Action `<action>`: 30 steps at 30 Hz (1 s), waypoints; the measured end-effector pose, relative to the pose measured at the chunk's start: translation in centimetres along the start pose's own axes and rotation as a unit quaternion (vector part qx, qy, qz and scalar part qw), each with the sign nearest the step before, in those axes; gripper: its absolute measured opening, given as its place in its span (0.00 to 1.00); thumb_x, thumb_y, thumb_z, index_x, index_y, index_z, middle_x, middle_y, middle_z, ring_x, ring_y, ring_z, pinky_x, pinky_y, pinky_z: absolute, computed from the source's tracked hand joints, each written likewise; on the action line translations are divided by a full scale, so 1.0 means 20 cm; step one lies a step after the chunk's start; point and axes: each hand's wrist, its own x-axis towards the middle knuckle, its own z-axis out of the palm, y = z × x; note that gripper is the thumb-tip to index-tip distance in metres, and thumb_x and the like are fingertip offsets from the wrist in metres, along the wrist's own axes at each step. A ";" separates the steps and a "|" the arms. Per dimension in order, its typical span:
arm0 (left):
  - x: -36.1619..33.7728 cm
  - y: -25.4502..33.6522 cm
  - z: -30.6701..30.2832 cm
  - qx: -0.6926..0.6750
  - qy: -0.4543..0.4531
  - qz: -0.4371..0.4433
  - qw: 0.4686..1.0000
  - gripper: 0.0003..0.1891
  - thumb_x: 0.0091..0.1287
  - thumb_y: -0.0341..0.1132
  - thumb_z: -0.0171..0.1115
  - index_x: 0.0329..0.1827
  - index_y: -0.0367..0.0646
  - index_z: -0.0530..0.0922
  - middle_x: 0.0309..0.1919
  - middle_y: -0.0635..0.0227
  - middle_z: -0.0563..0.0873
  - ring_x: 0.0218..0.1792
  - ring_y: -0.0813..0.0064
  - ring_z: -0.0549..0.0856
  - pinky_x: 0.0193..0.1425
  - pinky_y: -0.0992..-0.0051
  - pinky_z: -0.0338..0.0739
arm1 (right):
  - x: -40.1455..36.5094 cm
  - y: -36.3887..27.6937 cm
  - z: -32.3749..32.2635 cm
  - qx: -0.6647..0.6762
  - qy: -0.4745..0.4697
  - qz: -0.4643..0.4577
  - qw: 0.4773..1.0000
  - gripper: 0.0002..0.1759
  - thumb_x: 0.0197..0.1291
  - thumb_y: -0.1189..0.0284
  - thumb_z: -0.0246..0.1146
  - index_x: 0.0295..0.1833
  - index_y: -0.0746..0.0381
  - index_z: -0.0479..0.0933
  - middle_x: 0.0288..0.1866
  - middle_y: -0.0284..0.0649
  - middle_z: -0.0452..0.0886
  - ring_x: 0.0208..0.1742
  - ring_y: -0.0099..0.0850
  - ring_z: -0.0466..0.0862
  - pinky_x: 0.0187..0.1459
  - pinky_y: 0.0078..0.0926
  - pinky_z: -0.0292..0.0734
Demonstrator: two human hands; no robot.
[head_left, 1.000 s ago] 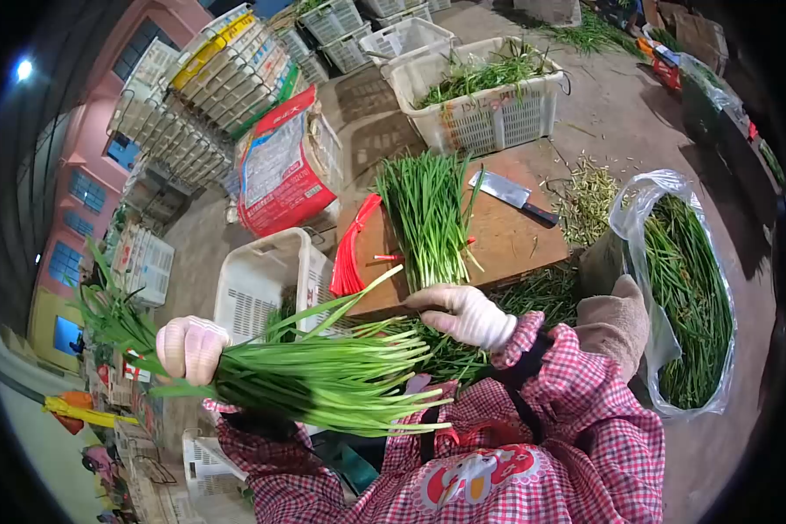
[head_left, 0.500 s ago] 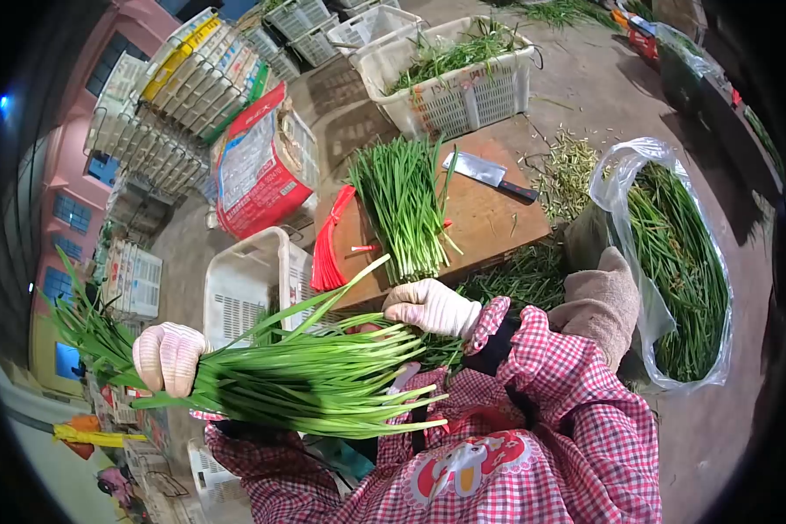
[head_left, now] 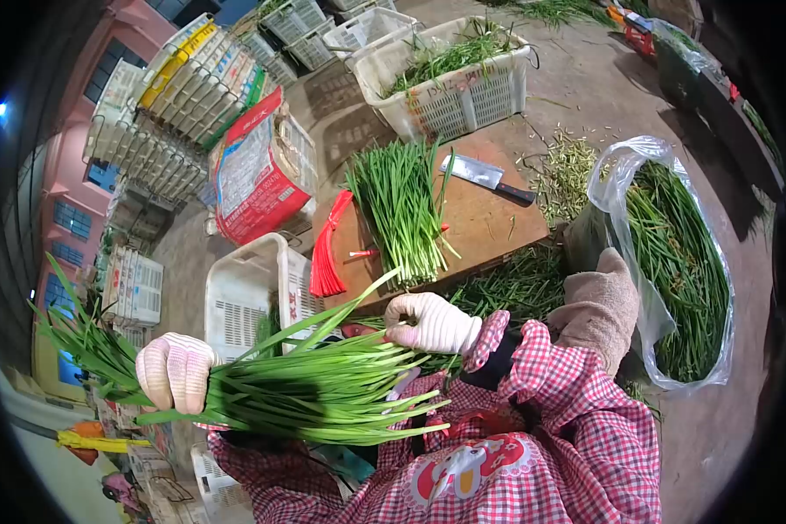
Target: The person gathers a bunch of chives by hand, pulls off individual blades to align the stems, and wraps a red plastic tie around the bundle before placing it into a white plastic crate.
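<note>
My left hand [head_left: 176, 374], in a pale knit glove, is wrapped round a loose bunch of garlic chives [head_left: 297, 393] near its leafy end. The pale stalk ends fan out to the right over my lap. At the upper edge of those ends is my gloved right hand [head_left: 437, 323], its thumb and forefinger curled together in a pinch; what lies between them is hidden. Beyond my hands, another bunch of garlic chives [head_left: 397, 210] rests on a wooden board [head_left: 489, 223]. Red ties [head_left: 327, 253] lie to its left, a cleaver [head_left: 489, 177] to its right.
A white crate [head_left: 244, 288] stands left of the board, and a crate with greens [head_left: 463, 100] behind it. On the right is a clear plastic bag [head_left: 616, 188] full of chives. Trimmings [head_left: 563, 175] litter the floor. Stacked crates [head_left: 179, 96] and a red-white sack [head_left: 258, 175] are at left.
My right hand has drawn slightly back from the stalk ends, its thumb and forefinger now forming a ring. My left hand keeps its hold on the bunch, lowered a little.
</note>
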 end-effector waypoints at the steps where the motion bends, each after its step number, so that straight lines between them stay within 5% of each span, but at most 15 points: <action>1: 0.00 -0.01 0.00 0.001 0.000 0.001 1.000 0.11 0.54 0.23 0.65 0.15 0.39 0.75 0.16 0.62 0.78 0.17 0.71 0.78 0.21 0.70 0.78 | 0.00 0.00 0.00 -0.001 -0.001 -0.001 1.000 0.11 0.53 0.67 0.66 0.38 0.62 0.79 0.31 0.44 0.82 0.34 0.33 0.82 0.40 0.30 0.77; 4: 0.04 -0.06 -0.03 -0.028 -0.053 0.036 0.998 0.13 0.55 0.22 0.62 0.13 0.40 0.73 0.14 0.64 0.76 0.13 0.72 0.76 0.19 0.71 0.76 | 0.00 0.01 -0.02 -0.187 0.027 -0.028 0.982 0.13 0.49 0.65 0.64 0.38 0.62 0.79 0.36 0.50 0.81 0.41 0.49 0.81 0.44 0.38 0.77; 9: 0.03 -0.04 0.02 0.033 -0.001 0.070 0.997 0.13 0.53 0.18 0.60 0.15 0.41 0.71 0.13 0.64 0.73 0.12 0.70 0.76 0.12 0.73 0.70 | -0.11 0.17 -0.13 -0.310 0.007 -0.041 0.950 0.14 0.49 0.62 0.63 0.38 0.60 0.80 0.34 0.48 0.81 0.40 0.48 0.82 0.43 0.43 0.78; 11: 0.01 0.01 0.02 0.028 -0.008 0.071 0.997 0.13 0.54 0.18 0.58 0.15 0.42 0.70 0.13 0.65 0.73 0.12 0.70 0.75 0.11 0.73 0.69 | -0.19 0.19 -0.27 -0.427 -0.127 0.098 0.890 0.16 0.49 0.60 0.64 0.41 0.57 0.81 0.37 0.47 0.83 0.43 0.45 0.83 0.43 0.42 0.78; 12: -0.01 0.04 0.05 0.033 0.039 0.065 0.997 0.16 0.57 0.20 0.55 0.13 0.46 0.66 0.10 0.67 0.70 0.11 0.73 0.74 0.10 0.75 0.65 | -0.23 0.24 -0.32 -0.526 -0.187 0.164 0.813 0.18 0.49 0.59 0.65 0.44 0.55 0.82 0.36 0.45 0.84 0.46 0.47 0.83 0.50 0.45 0.76; 13: 0.00 0.07 0.04 0.033 0.031 0.070 0.996 0.16 0.57 0.20 0.55 0.13 0.46 0.66 0.10 0.67 0.70 0.11 0.73 0.74 0.10 0.75 0.65 | -0.20 0.22 -0.39 -0.593 -0.356 0.275 0.667 0.25 0.49 0.60 0.66 0.54 0.55 0.80 0.45 0.43 0.84 0.54 0.47 0.81 0.57 0.49 0.71; 15: 0.00 0.11 0.02 0.074 0.058 -0.015 0.995 0.15 0.61 0.27 0.61 0.18 0.45 0.67 0.22 0.73 0.70 0.13 0.80 0.71 0.15 0.77 0.64 | -0.32 0.10 -0.45 -0.611 -0.253 0.229 0.714 0.36 0.48 0.54 0.68 0.63 0.58 0.73 0.62 0.43 0.77 0.64 0.45 0.74 0.64 0.50 0.64; 16: 0.04 0.02 0.07 0.156 0.136 0.001 0.978 0.15 0.64 0.30 0.59 0.21 0.46 0.64 0.25 0.73 0.67 0.15 0.83 0.70 0.20 0.77 0.63 | -0.33 0.05 -0.46 -0.561 -0.180 0.124 0.798 0.45 0.47 0.50 0.70 0.69 0.58 0.65 0.66 0.47 0.71 0.67 0.48 0.71 0.66 0.48 0.63; 19: 0.04 -0.18 0.10 0.355 0.448 0.023 0.820 0.09 0.62 0.32 0.60 0.25 0.43 0.70 0.27 0.71 0.71 0.20 0.77 0.69 0.27 0.73 0.72 | -0.31 -0.18 -0.36 -0.308 -0.051 -0.100 0.945 0.60 0.45 0.45 0.72 0.75 0.66 0.52 0.74 0.56 0.60 0.73 0.51 0.63 0.72 0.43 0.56; 21: 0.09 -0.29 0.08 0.394 0.583 -0.022 0.710 0.05 0.62 0.31 0.60 0.31 0.40 0.75 0.31 0.66 0.75 0.23 0.70 0.75 0.30 0.71 0.77 | -0.31 -0.35 -0.21 -0.202 -0.035 -0.137 0.969 0.65 0.43 0.43 0.73 0.75 0.71 0.48 0.75 0.61 0.54 0.76 0.52 0.56 0.74 0.41 0.52; 22: 0.15 -0.37 0.10 0.248 0.639 -0.046 0.727 0.06 0.63 0.31 0.59 0.38 0.37 0.78 0.34 0.63 0.79 0.29 0.66 0.82 0.32 0.72 0.80 | -0.30 -0.37 -0.14 -0.195 -0.021 -0.149 0.969 0.66 0.42 0.44 0.73 0.75 0.71 0.47 0.76 0.61 0.51 0.77 0.51 0.54 0.74 0.40 0.51; 23: 0.03 -0.31 -0.01 0.183 0.503 -0.128 0.835 0.11 0.65 0.28 0.60 0.49 0.35 0.78 0.42 0.61 0.84 0.40 0.66 0.84 0.39 0.70 0.81 | -0.28 -0.39 -0.08 -0.187 -0.007 -0.162 0.969 0.67 0.42 0.45 0.74 0.76 0.71 0.46 0.77 0.61 0.49 0.78 0.51 0.52 0.75 0.39 0.49; 25: 0.05 -0.36 -0.05 0.196 0.584 -0.256 0.745 0.09 0.64 0.30 0.63 0.45 0.36 0.80 0.35 0.66 0.84 0.35 0.72 0.84 0.36 0.73 0.80 | -0.23 -0.38 0.01 -0.201 0.050 -0.170 0.964 0.70 0.37 0.47 0.77 0.76 0.71 0.44 0.75 0.63 0.52 0.77 0.53 0.54 0.75 0.40 0.51; 27: 0.16 -0.62 -0.02 0.380 0.622 -0.134 0.672 0.08 0.64 0.32 0.65 0.41 0.37 0.81 0.31 0.67 0.85 0.28 0.77 0.83 0.33 0.76 0.79 | -0.17 -0.37 0.06 -0.194 0.106 -0.117 0.968 0.71 0.34 0.49 0.79 0.76 0.71 0.43 0.74 0.62 0.54 0.76 0.53 0.56 0.74 0.40 0.52; 30: 0.23 -0.76 -0.05 0.318 0.608 -0.131 0.715 0.11 0.67 0.33 0.61 0.48 0.38 0.82 0.39 0.69 0.85 0.39 0.78 0.84 0.44 0.77 0.79 | -0.05 -0.30 0.07 -0.025 0.161 -0.148 0.975 0.72 0.33 0.58 0.82 0.77 0.68 0.41 0.72 0.57 0.59 0.73 0.47 0.61 0.72 0.36 0.56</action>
